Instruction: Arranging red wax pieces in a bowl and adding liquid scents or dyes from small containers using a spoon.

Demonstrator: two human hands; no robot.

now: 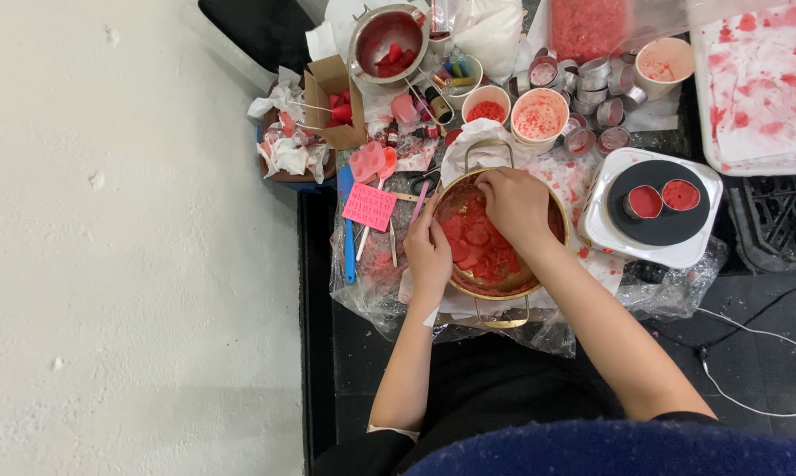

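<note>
While bent over the cluttered worktop, reached into the brass two-handled pot (495, 295) with both hands. Right hand (514, 204) curled palm-down over the far rim, fingers tucked into the red wax pieces (479, 247) heaped inside; whether pinching one, cannot tell. Left hand (428, 256) rested at the near-left rim, fingers bent toward the same pieces, grip likewise unclear. Pot sat on crumpled clear plastic sheeting (671, 295), between a pink silicone mould (369, 206) to the left and a white hot plate (654, 211) to the right. Held two small tins of red wax (662, 198) on the plate's black disc. Stood paper cups (539, 115) with red crumbs just beyond the pot, a steel saucepan (387, 40) farther back.
</note>
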